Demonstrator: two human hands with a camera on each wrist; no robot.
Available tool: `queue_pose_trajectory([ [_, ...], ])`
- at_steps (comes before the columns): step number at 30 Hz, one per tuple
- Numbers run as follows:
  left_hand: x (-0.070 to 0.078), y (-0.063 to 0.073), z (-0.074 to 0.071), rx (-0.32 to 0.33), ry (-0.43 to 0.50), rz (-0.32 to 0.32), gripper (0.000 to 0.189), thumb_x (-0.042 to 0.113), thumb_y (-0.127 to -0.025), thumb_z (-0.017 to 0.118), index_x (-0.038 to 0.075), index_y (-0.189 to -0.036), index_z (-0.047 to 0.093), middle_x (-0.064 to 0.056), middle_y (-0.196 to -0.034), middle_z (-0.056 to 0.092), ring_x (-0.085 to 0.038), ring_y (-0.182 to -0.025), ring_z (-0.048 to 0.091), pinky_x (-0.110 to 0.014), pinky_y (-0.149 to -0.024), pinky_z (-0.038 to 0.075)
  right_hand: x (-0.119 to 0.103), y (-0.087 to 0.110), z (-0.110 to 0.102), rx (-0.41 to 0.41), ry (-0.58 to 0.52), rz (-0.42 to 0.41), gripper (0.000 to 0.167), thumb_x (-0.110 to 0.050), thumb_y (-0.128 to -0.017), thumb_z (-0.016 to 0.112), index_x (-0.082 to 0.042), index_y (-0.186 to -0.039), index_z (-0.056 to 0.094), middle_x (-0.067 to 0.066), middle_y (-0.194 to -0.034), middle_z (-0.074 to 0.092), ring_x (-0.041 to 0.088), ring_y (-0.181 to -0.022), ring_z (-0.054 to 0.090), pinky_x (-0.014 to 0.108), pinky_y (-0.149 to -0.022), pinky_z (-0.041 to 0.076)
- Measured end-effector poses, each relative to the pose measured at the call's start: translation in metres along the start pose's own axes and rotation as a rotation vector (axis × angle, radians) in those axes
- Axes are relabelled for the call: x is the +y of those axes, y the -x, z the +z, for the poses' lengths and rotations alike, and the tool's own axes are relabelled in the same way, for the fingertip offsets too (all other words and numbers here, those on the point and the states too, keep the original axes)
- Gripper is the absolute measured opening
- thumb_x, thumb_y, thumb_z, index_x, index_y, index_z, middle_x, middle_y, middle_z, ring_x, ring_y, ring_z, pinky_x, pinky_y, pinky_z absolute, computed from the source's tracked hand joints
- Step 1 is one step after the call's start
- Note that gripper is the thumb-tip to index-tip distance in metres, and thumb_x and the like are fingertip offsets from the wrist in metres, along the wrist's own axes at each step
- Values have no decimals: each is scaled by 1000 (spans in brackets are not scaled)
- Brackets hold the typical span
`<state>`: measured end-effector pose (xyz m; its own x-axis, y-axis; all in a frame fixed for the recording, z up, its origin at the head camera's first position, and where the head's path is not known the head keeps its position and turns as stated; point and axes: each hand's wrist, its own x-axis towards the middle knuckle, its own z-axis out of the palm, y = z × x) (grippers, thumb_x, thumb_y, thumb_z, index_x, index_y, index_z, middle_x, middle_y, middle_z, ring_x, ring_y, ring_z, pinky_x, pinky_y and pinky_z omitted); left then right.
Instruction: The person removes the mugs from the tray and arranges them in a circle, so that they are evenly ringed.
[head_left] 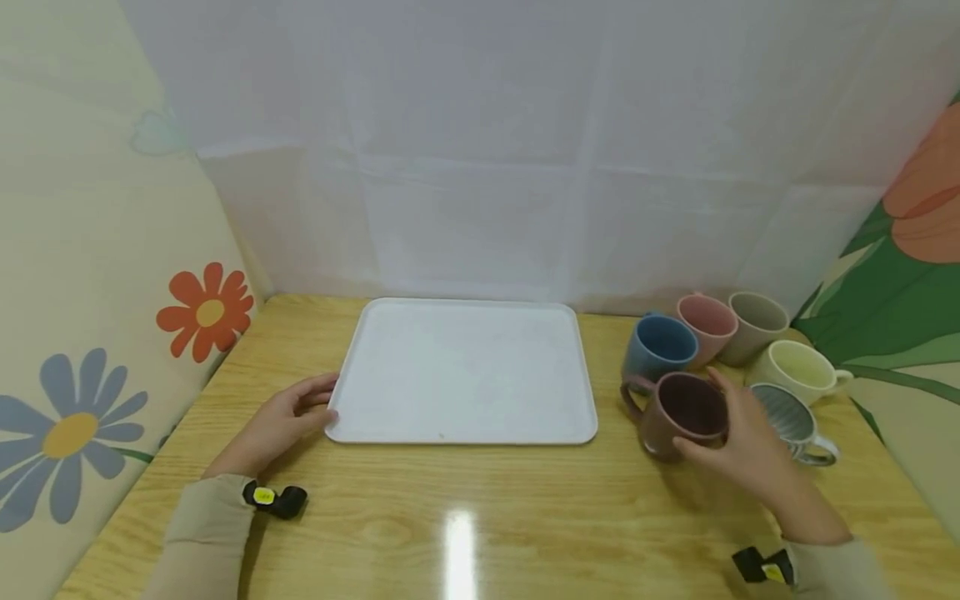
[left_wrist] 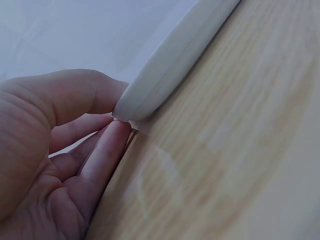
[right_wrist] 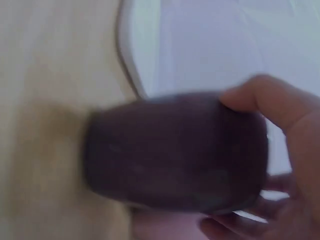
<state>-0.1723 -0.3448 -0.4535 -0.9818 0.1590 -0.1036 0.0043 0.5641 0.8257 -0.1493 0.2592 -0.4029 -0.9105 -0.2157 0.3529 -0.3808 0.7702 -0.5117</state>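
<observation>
My left hand is at the near-left corner of a white rectangular tray that lies flat on the wooden table. In the left wrist view, the thumb sits over the tray's rim and the fingertips meet it from below, pinching it. On the right, my right hand grips a dark plum mug near its rim, thumb on the near side and fingers on the far side. The mug's handle points left, toward the tray. The right wrist view shows the mug blurred, its side filling the middle.
Close behind the held mug stand a blue mug, a pink mug and a grey-beige mug. A pale yellow mug and a grey striped mug are to its right. White cloth hangs behind the table.
</observation>
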Motion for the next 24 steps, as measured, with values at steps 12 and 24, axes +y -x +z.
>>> queue_pose_trajectory([
  [12, 2, -2, 0, -1, -10, -17, 68, 27, -100, 67, 5, -156, 37, -20, -153, 44, -37, -133, 48, -7, -87, 40, 20, -26, -39, -252, 48, -156, 105, -21, -64, 97, 14, -143, 39, 30, -131, 55, 44, -112, 58, 53, -87, 48],
  [24, 1, -1, 0, -8, 3, -10, 68, 28, -100, 67, 5, -156, 37, -21, -153, 44, -38, -133, 48, -7, -87, 41, 47, -39, -57, -381, -45, -188, 103, -17, -68, 95, 2, -151, 37, 21, -142, 51, 22, -122, 53, 9, -92, 36],
])
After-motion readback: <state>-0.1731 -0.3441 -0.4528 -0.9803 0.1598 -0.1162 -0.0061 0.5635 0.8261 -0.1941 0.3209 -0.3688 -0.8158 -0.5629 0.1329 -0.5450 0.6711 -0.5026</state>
